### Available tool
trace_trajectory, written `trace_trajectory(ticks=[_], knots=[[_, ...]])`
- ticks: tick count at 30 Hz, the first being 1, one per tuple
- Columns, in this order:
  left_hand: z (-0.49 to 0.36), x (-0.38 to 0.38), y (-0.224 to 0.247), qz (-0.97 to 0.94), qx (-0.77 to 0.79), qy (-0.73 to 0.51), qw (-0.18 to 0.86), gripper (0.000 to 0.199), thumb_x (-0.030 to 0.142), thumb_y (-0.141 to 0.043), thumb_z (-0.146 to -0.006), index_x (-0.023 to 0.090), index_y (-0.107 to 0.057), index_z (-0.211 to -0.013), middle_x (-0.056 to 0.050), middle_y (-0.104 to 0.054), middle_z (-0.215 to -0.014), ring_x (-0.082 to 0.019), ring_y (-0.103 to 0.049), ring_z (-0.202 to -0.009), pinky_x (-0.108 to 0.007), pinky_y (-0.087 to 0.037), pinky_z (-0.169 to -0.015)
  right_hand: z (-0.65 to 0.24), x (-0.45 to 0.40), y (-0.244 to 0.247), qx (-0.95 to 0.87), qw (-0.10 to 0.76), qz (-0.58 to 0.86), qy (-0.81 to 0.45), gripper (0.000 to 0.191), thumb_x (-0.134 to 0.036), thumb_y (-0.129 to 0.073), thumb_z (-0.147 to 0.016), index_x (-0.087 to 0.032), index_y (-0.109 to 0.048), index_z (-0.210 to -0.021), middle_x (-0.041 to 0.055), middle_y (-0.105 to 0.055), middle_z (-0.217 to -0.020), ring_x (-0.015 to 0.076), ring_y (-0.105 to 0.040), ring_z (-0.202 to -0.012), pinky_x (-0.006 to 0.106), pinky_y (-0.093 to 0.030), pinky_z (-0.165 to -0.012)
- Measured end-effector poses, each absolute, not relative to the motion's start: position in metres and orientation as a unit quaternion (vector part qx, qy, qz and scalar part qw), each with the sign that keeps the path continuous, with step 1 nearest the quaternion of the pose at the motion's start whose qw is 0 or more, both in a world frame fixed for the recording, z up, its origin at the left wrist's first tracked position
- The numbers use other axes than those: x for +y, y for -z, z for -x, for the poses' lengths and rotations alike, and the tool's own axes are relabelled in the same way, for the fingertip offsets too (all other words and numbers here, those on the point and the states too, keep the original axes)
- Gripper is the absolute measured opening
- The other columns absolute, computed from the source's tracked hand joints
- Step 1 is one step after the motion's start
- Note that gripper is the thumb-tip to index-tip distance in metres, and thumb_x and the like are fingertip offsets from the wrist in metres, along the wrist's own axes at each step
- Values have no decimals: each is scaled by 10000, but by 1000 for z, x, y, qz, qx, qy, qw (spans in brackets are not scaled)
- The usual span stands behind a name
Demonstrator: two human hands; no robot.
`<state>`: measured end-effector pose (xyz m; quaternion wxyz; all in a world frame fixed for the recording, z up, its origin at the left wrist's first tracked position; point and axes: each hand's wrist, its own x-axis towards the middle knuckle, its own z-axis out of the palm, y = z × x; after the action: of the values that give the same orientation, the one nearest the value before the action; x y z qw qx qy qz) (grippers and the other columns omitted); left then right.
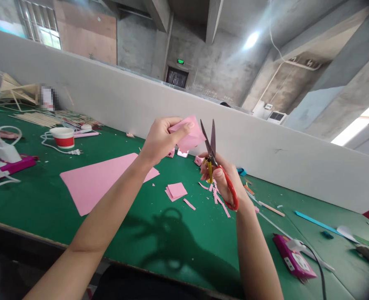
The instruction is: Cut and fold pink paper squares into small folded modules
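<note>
Pinched between the thumb and fingers of my left hand [164, 135] is a small piece of pink paper [189, 135], held up above the table. My right hand [223, 175] grips a pair of red-handled scissors [213, 146], blades pointing up and slightly parted, just to the right of the paper. Something yellow shows by the handle. Below, a short stack of pink paper squares [176, 191] lies on the green table, near a large pink sheet [101, 177] partly hidden by my left forearm. Thin pink paper strips [216, 193] are scattered under my right hand.
A red and white cup [62, 137] and a purple power strip [11, 166] stand at the left, with thin wooden sticks [36, 118] behind. Another purple power strip [293, 256] lies at the right near a blue strip [317, 222]. A white partition [265, 141] runs along the back.
</note>
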<state>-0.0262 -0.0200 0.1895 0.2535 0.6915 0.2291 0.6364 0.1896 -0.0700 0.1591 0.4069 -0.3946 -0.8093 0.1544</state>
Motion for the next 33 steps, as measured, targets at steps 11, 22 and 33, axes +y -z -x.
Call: trace_trajectory(ticks=[11, 22, 33], knots=[[26, -31, -193, -703, 241, -617, 259, 383, 381, -614, -878, 191, -430, -601, 29, -331, -585, -81, -322, -486, -238, -231, -420, -188, -72, -162, -817, 385, 415, -113, 810, -875, -332, -832, -202, -610, -1188, 42, -631, -792, 189, -616, -645, 309, -506, -631], [29, -49, -199, -711, 246, -617, 231, 306, 342, -574, -893, 188, -483, -644, 26, -369, -613, -94, -348, -530, -241, -272, -453, -185, -80, -165, -820, 384, 409, -115, 835, -890, -339, -812, -199, -620, -1187, 27, -607, -762, 180, -596, -632, 308, -494, -638], [29, -47, -198, -713, 247, -614, 233, 326, 327, -582, -891, 190, -457, -623, 23, -343, -618, -97, -340, -528, -249, -259, -445, -186, -78, -164, -819, 386, 412, -102, 872, -916, -332, -780, -198, -638, -1171, 37, -627, -770, 179, -613, -627, 306, -513, -636]])
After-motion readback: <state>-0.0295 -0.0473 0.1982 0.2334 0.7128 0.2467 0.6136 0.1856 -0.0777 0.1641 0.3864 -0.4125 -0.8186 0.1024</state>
